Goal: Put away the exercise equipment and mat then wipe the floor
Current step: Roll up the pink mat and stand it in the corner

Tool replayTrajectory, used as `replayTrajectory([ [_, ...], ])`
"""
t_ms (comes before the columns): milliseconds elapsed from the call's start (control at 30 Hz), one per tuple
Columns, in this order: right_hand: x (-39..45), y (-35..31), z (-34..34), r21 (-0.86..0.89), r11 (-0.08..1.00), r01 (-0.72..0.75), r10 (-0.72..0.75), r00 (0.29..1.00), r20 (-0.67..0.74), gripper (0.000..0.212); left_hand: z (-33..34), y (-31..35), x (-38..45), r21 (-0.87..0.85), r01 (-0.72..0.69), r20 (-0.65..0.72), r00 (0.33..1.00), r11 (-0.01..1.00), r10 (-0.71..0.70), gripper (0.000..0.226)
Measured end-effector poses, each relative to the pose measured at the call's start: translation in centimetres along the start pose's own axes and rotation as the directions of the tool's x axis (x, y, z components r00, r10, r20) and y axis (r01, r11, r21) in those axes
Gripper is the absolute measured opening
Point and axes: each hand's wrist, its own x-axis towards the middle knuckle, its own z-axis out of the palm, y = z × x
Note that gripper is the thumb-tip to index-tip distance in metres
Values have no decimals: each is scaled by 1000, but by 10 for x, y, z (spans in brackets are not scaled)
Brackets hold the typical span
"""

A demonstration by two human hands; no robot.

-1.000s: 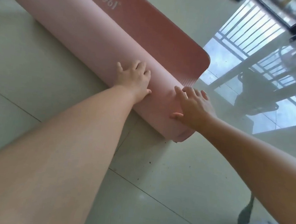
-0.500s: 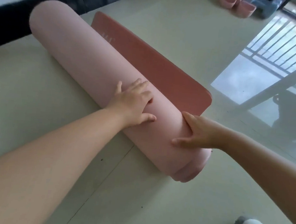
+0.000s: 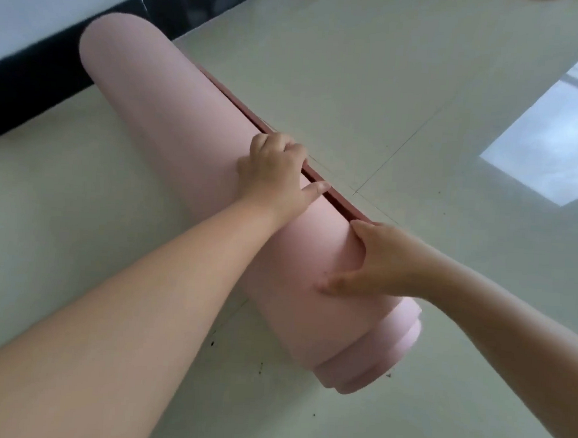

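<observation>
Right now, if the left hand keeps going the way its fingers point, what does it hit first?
The left hand lies on the rolled pink yoga mat, fingers pointing over its far side. Straight on, it would likely meet the mat's darker loose edge first, then the tiled floor. Depth is uncertain.

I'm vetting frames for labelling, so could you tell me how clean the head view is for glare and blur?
Head view: bright window glare on the glossy floor at right; right hand slightly motion-blurred; left hand and mat roll fairly sharp; wide-angle stretch enlarges the near forearms.
</observation>
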Motion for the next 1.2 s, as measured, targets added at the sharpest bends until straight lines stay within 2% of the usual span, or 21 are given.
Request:
replayTrajectory([
  [67, 9, 18, -16, 49, 999, -7, 5, 999, 40, 60, 0, 0, -2, -113, -66, -36, 997, 991, 62, 57],
  [133, 14, 33, -30, 36, 999, 10, -10, 1000, -11, 71, 2, -3, -9, -113, -97, -124, 989, 989, 83, 63],
  [200, 19, 39, -45, 22, 999, 38, -37, 997, -69, 88, 2, -11, -12, -74, -13, -147, 989, 997, 2, 70],
  [233, 22, 38, -52, 17, 998, 54, -53, 997, -58, 95, -3, -14, -11, -83, 82, -103, 991, 993, -91, 71],
  [300, 35, 37, -64, -13, 997, 78, -77, 996, 49, 105, -14, -19, -6, -169, 305, 34, 952, 937, -303, 77],
  [367, 50, 32, -74, -37, 994, 104, -95, 977, 192, 105, -22, -21, 6, -259, 467, 168, 884, 846, -436, 104],
  [400, 59, 28, -78, 9, 992, 122, -121, 966, 230, 99, -24, -22, 12, -314, 539, 228, 842, 782, -489, 117],
  [500, 86, 14, -82, 314, 946, 78, -141, 973, 184, 83, -21, -23, 25, -433, 698, 408, 716, 570, -567, 133],
  [567, 106, 2, -82, 329, 941, 75, -132, 979, 156, 80, -16, -21, 30, -478, 720, 457, 693, 503, -558, 136],
  [633, 122, -8, -81, 318, 946, 69, -125, 979, 162, 76, -15, -19, 35, -490, 717, 448, 695, 496, -562, 135],
  [767, 140, -27, -84, 334, 941, 49, -123, 971, 206, 74, -28, -23, 33, -417, 727, 475, 686, 545, -552, 125],
  [900, 145, -42, -82, 303, 951, 57, -125, 969, 211, 88, -50, -38, 28, -408, 742, 497, 669, 532, -552, 83],
  [1000, 143, -52, -79, 328, 944, 26, -96, 975, 201, 98, -54, -49, 33, -500, 763, 471, 636, 409, -611, 61],
  [1100, 144, -59, -80, 260, 965, 25, -78, 977, 198, 98, -45, -57, 37, -608, 749, 442, 594, 262, -672, 46],
  [1133, 147, -59, -79, 239, 970, 35, -78, 982, 172, 94, -39, -60, 39, -650, 730, 426, 581, 212, -694, 44],
  [1200, 152, -59, -76, 257, 965, 47, -77, 991, 110, 83, -31, -68, 41, -712, 691, 406, 550, 125, -730, 58],
])
